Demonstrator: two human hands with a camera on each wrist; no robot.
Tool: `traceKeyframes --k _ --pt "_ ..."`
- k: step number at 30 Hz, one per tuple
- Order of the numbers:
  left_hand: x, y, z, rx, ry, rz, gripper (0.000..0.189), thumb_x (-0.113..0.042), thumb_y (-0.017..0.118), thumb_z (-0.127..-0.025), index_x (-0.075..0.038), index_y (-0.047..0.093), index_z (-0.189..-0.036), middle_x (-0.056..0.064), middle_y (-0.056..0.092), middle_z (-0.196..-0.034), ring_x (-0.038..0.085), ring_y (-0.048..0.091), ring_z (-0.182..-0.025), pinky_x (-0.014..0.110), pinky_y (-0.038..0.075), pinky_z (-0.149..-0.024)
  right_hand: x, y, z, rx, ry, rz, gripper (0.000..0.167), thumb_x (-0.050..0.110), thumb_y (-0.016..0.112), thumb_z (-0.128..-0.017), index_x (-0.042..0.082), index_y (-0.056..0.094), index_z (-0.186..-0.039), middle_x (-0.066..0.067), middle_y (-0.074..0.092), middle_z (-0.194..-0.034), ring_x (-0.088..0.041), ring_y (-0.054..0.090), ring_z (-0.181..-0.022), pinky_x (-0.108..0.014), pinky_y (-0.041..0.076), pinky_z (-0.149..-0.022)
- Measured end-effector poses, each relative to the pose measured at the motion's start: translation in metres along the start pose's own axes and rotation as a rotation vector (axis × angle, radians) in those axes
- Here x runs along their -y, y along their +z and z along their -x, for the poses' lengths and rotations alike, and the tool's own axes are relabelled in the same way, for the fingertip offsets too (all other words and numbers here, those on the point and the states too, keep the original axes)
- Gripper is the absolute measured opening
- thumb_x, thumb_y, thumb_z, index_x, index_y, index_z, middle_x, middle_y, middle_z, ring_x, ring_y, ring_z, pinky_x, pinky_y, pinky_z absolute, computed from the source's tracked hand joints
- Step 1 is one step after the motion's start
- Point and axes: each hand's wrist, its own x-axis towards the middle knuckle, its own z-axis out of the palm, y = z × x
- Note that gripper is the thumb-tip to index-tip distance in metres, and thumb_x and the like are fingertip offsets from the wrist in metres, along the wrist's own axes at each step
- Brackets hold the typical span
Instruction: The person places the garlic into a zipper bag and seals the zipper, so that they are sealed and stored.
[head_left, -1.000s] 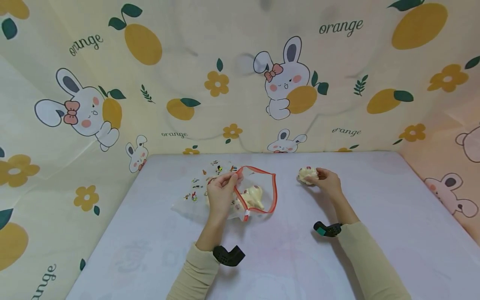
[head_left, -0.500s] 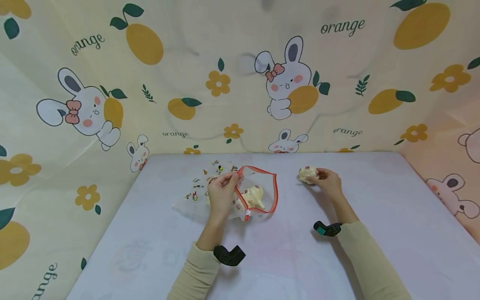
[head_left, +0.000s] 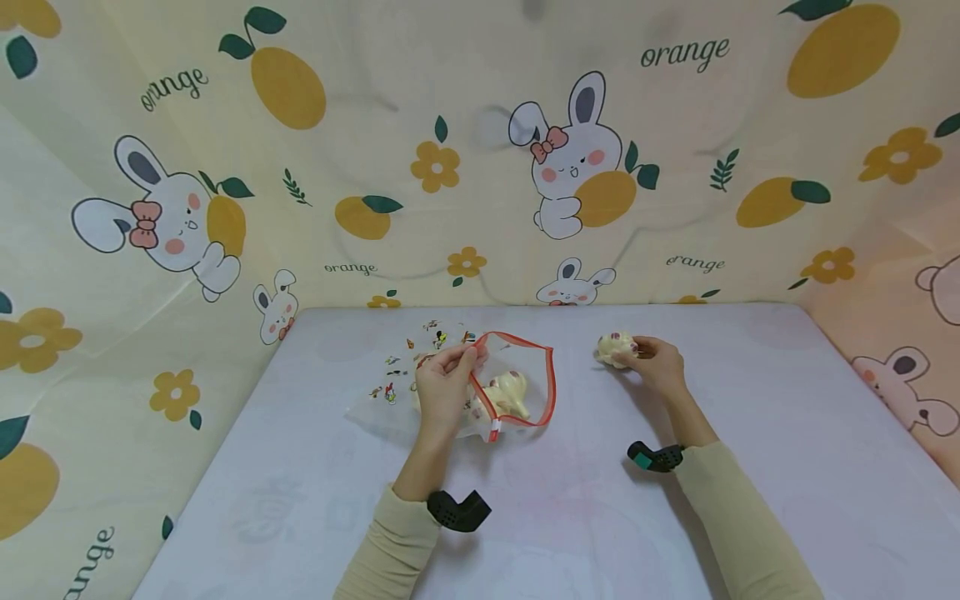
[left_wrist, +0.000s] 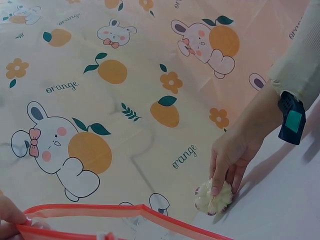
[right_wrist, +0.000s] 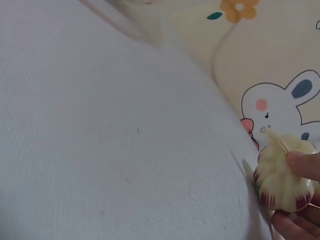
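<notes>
My left hand point(head_left: 442, 387) pinches the red zip edge of a clear plastic zip bag point(head_left: 397, 417) printed with small cartoon figures. The mouth of the bag gapes toward the right. Inside it lies a cream garlic bulb point(head_left: 507, 393), partly covered by the bag wall and my hand. To the right, my right hand point(head_left: 660, 365) grips another garlic bulb point(right_wrist: 282, 175), cream with purple streaks near its base, between thumb and fingers. In the left wrist view that bulb is close over the white tabletop. Only the fingertips point(left_wrist: 12, 217) of my left hand show there, on the bag's red edge.
A white-covered table point(head_left: 570, 525) spans the work area. Behind it hangs a cream cloth backdrop point(head_left: 480, 217) printed with rabbits and oranges, meeting the table's far edge. Black wrist cameras sit at the left cuff point(head_left: 408, 521) and right cuff point(head_left: 705, 467).
</notes>
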Motion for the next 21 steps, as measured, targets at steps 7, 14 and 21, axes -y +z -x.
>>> traceKeyframes --k 7,14,21 --pt "0.0004 -0.0004 -0.0003 0.003 -0.014 -0.014 0.018 -0.004 0.064 -0.09 0.007 0.069 -0.103 0.025 0.073 -0.103 0.009 0.074 -0.083 0.018 0.061 -0.078 -0.0002 -0.0002 0.002 0.008 0.013 -0.025 0.06 0.029 0.067 -0.091 -0.006 0.048 -0.136 -0.028 0.055 -0.135 -0.039 0.056 -0.122 -0.046 0.048 -0.105" --pt "0.0024 -0.0008 -0.0009 0.004 -0.008 -0.016 0.019 -0.004 0.064 -0.09 0.007 0.069 -0.104 0.025 0.073 -0.102 0.013 0.075 -0.084 0.019 0.061 -0.077 0.0008 0.002 0.0037 0.023 0.039 -0.055 0.061 0.028 0.066 -0.091 -0.005 0.045 -0.138 -0.028 0.052 -0.139 -0.04 0.053 -0.126 -0.048 0.047 -0.109" --pt "0.0021 -0.001 -0.0011 0.006 -0.024 -0.008 0.019 -0.005 0.064 -0.091 0.006 0.069 -0.105 0.024 0.073 -0.104 0.014 0.075 -0.086 0.019 0.061 -0.078 0.0026 0.0037 0.0063 0.018 0.042 -0.065 0.06 0.029 0.067 -0.091 -0.004 0.047 -0.137 -0.026 0.053 -0.138 -0.037 0.055 -0.125 -0.043 0.05 -0.105"
